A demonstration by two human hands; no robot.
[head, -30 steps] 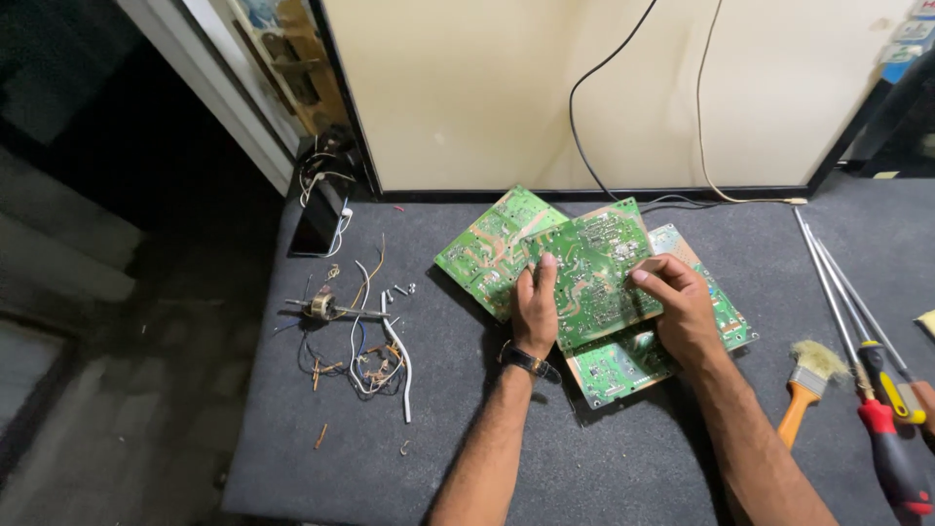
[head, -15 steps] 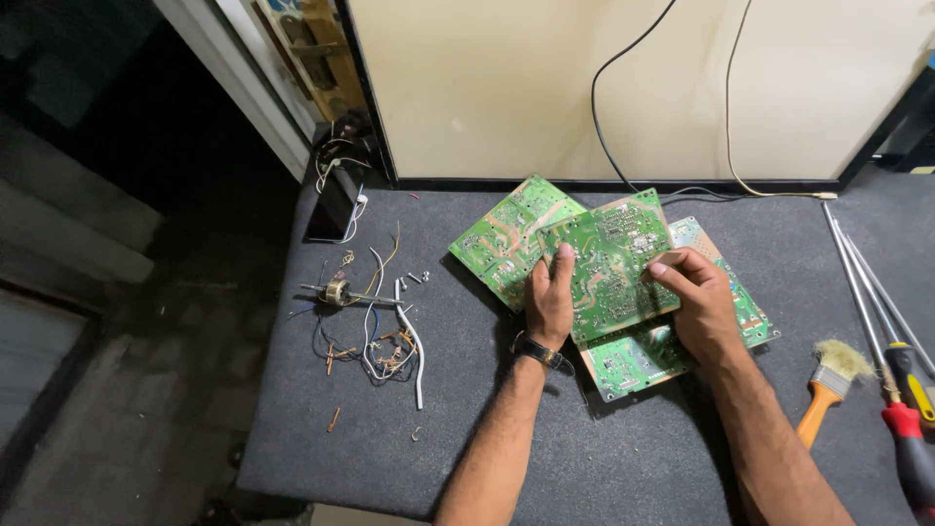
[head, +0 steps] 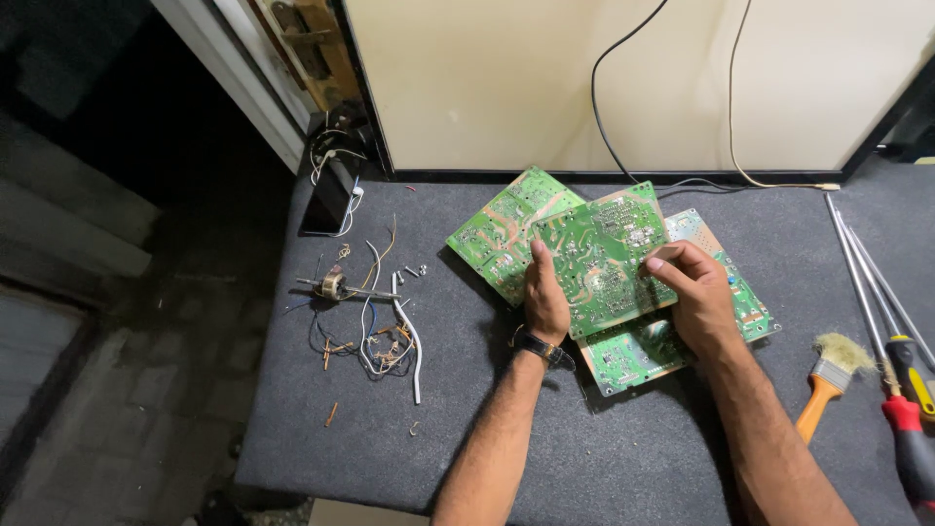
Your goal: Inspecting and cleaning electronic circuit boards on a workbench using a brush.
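Head view: the left hand (head: pixel 545 302) and the right hand (head: pixel 696 297) together grip the top circuit board (head: pixel 599 258), solder side up — the left fingers closed on its left edge, the right fingers pinching its right edge. This board sits over two other green boards, one (head: pixel 497 229) showing to the far left and one (head: pixel 672 341) below and to the right, on the dark grey table (head: pixel 604 458).

Against the pictures half a second and one second ago, both hands keep the same grip and the top board has the same tilt. Only the camera has shifted, so the boards now sit more to the right in the frame. The work is thus at the same step, holding the board for a look.

No container is in view. Loose things lie open on the table — a tangle of wires (head: pixel 365 321) to the left, a brush (head: pixel 828 380) and screwdrivers (head: pixel 901 390) to the right.
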